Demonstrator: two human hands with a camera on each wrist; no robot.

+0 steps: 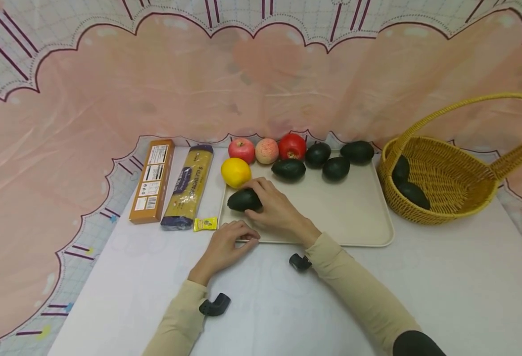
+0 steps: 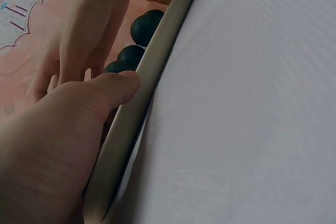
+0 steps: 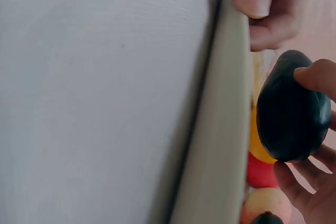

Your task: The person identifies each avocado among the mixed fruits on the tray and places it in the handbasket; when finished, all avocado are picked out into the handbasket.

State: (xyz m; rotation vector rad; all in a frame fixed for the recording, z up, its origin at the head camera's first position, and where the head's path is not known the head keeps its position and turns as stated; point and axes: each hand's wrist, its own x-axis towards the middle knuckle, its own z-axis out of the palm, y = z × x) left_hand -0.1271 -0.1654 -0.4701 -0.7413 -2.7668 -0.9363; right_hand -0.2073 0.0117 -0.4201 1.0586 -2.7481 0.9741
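In the head view, my right hand (image 1: 278,210) holds a dark green avocado (image 1: 244,200) over the left part of the cream tray (image 1: 345,222). The right wrist view shows the thumb on one side of this avocado (image 3: 294,108) and fingers around the other. My left hand (image 1: 227,247) rests at the tray's near left corner, its thumb (image 2: 123,85) lying at the rim in the left wrist view. Just behind the held avocado sits a yellow lemon (image 1: 236,172). Several other avocados, among them one near the tray's middle (image 1: 289,169), lie toward the back.
A red apple (image 1: 241,150), a peach (image 1: 267,151) and a red pomegranate (image 1: 292,147) line the tray's back. On the right stands a handled wicker basket (image 1: 448,198) with two avocados inside. Left of the tray lie an orange-brown box (image 1: 152,181), a noodle packet (image 1: 188,188) and a small yellow sachet (image 1: 205,224).
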